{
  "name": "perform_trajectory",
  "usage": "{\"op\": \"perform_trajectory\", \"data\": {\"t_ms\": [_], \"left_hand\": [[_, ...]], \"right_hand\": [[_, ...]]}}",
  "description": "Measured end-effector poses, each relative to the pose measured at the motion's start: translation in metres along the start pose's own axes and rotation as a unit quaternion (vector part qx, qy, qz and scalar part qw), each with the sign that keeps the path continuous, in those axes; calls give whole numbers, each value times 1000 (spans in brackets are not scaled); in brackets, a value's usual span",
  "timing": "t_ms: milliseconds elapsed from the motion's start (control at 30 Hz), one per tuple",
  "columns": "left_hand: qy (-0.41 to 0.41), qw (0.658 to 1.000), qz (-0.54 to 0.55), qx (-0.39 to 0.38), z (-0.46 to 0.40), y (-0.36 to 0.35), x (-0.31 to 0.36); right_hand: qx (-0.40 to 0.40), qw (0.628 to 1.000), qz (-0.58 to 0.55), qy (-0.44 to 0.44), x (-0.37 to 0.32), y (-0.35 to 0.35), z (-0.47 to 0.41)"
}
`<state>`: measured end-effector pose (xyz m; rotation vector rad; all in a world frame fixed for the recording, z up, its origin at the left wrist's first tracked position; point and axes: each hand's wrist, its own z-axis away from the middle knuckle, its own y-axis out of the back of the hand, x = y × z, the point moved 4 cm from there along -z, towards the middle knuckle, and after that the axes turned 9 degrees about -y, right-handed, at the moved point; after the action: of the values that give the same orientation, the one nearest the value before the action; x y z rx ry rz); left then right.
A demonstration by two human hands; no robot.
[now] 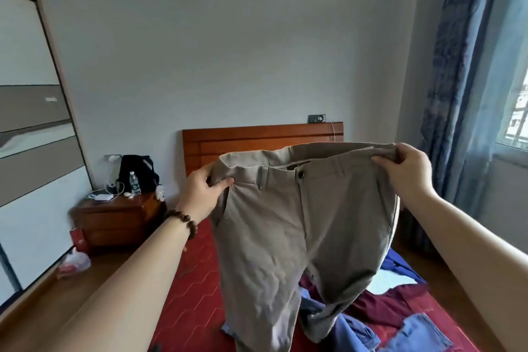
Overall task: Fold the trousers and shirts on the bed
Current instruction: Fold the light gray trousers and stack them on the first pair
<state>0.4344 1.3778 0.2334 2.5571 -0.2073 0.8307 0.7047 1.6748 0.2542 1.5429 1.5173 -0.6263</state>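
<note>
Head view: bedroom seen from the foot of a bed, items listed from left to right.
Wardrobe point(31, 128): tall sliding panels in white and grey along the left wall.
Plastic bag point(75, 263): pale, crumpled, on the wooden floor near the wardrobe foot.
Nightstand point(120, 218): dark red-brown wood, beside the headboard; its top carries cables, a small white item, a water bottle point(134, 182) standing upright, and a black bag point(137, 173) against the wall.
Left hand point(201, 194): raised, beaded bracelet point(184, 221) on the wrist; thumb and fingers pinch the waistband's left end.
Trousers point(274, 237): beige, held up in the air above the bed by the waistband, front facing the person, button fastened; both legs hang down, lower ends reaching the clothes pile or passing out of view at the bottom edge.
Headboard point(257, 141): red-brown wood, partly hidden behind the trousers; a small dark device sits on its top edge at the right.
Bed point(197, 294): red cover with a hexagon pattern.
Clothes pile point(394, 308): blue, maroon and light-blue garments, unfolded, lying on the bed's right half below the trousers.
Right hand point(405, 168): raised level with the left, fingers curled over the waistband's right end, clamping it.
Curtain point(463, 80): blue, hanging at the right beside a window.
</note>
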Motion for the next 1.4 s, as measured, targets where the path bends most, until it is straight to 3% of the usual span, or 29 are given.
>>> {"op": "perform_trajectory", "data": {"t_ms": [167,300,467,567,633,700,767,867,967,1133,1267,1400], "left_hand": [[9,994,7,107,-38,41,20],[-39,986,24,158,-76,77,44],[-29,981,132,142,-94,93,57],[50,944,313,96,-93,95,46],[133,922,360,49,-88,86,34],[219,910,349,41,-82,70,22],[295,897,319,78,-73,51,16],[340,890,267,148,-61,28,19],[322,890,266,183,-53,8,29],[258,908,302,132,-44,-28,65],[215,896,375,99,-34,-51,86],[149,943,292,49,-24,-57,88]], "right_hand": [[12,998,-51,31,-65,22,-39],[-23,991,-96,88,-125,33,-71],[-134,977,-155,61,-139,29,-76],[-246,934,-260,-10,-126,33,-69],[-282,912,-283,-87,-110,32,-63],[-233,930,-239,-157,-87,22,-56],[-129,957,-169,-196,-66,9,-49],[-11,967,-138,-212,-55,-8,-33],[0,965,-158,-210,-65,-27,-17],[-92,951,-221,-197,-101,-74,16],[-152,941,-222,-203,-125,-104,44],[-224,928,-170,-246,-139,-112,65]]}}
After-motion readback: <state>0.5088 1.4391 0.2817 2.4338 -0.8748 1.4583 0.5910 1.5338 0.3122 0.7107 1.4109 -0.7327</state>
